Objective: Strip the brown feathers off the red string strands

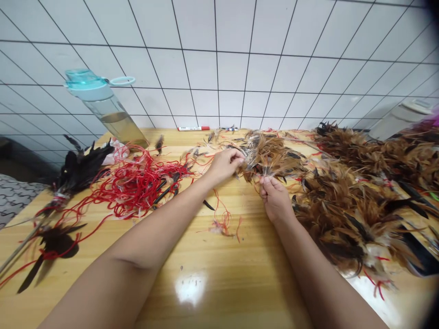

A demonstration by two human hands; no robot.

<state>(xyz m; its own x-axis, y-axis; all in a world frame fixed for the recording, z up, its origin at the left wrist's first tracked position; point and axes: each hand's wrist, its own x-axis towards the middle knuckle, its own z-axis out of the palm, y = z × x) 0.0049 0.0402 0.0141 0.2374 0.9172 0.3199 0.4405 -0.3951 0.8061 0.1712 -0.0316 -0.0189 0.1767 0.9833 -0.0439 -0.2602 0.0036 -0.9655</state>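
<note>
My left hand is closed in a pinch on the edge of a clump of brown feathers at the middle of the wooden table. My right hand is closed just below it, gripping the quill ends of a small bunch of the same feathers. A large heap of brown and black feathers spreads over the right side of the table, touching the clump I hold.
A tangle of red string lies left of centre, with dark feathers beside it. A clear bottle with a teal lid stands at the back left. A red-capped marker lies by the tiled wall. A grey container stands at the back right.
</note>
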